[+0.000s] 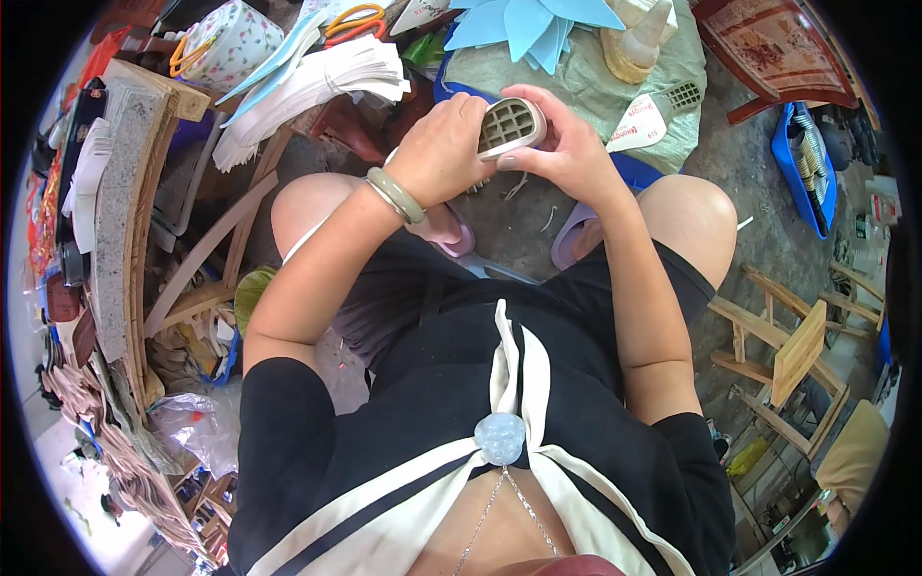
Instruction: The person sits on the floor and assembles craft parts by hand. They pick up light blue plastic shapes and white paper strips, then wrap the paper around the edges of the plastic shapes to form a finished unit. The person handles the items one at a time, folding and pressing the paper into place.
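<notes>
Above my knees I hold a pale shoe sole (508,127) whose hollow, grey-green grid faces up. My left hand (437,144) wraps its left end, fingers bent around it and partly hidden. From the other side my right hand (569,144) grips it, thumb along the near rim and fingers behind. Just beyond, a green sheet (567,101) covers the work surface. On that sheet lie a white insole (639,125) with red print and a dark grid piece (684,95). Pointed light-blue sheets (528,29) are piled at the far edge.
A bundle of white insole-like pieces (317,91), orange-handled scissors (355,24) and a floral container (235,48) sit at far left. A cone-topped bottle (643,40) stands far right. Rightward are a blue basket (805,168), a wooden chair (773,48) and a wooden stool (797,353).
</notes>
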`<state>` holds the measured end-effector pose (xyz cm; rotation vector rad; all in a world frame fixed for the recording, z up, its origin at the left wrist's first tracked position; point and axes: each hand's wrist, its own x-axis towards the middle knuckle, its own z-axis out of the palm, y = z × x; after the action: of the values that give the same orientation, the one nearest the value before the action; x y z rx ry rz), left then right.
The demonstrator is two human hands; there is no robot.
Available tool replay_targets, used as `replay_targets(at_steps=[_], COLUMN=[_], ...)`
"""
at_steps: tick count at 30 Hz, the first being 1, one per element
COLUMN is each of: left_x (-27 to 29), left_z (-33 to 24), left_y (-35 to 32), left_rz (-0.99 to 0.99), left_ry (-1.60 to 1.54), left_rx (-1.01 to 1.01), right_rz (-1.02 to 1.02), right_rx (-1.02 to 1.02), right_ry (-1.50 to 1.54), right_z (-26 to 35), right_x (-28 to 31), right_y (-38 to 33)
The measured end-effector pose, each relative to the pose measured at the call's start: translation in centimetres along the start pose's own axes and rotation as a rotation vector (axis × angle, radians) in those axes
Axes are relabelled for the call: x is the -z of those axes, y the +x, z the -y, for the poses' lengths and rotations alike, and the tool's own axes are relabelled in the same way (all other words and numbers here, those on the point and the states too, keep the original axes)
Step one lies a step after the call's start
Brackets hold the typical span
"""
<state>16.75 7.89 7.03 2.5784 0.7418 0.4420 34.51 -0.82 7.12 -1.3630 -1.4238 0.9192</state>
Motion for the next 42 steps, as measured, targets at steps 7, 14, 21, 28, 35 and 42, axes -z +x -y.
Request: replay_targets(at_steps=[7, 14, 21, 28, 35, 42], left_x=[0.5, -0.2, -2.2, -4.9, -3.1, -0.4], left_z=[-1.5, -2.7, -2.9, -5.4, -4.7, -1.3], left_y=[0.6, 0.7, 0.6, 1.8, 1.3, 2.9], left_rz=[0.106, 0.004, -0.183, -0.227, 0.009, 0.114], left_ry=[0.011, 0.085, 0.114, -0.212, -0.519, -0.881], left_rx=[0.107, 0.192, 0.208, 0.460, 0.389, 0.308], right_rz=[-0.194, -0.258, -0.172, -0.451, -0.453, -0.349], right_rx=[0.257, 0.159, -0.160, 0.054, 0.213, 0.212], right_ry=[-0.262, 0.198, 0.306, 0.237, -0.051, -0.061], right_z=[-1.8, -1.0, -2.0, -3.4, -3.7, -2.9], right_x=[-0.9, -1.9, -0.4, -1.7, -0.2, -0.3], right_y=[0.3, -0.2, -0.3, 1.2, 0.7, 0.4])
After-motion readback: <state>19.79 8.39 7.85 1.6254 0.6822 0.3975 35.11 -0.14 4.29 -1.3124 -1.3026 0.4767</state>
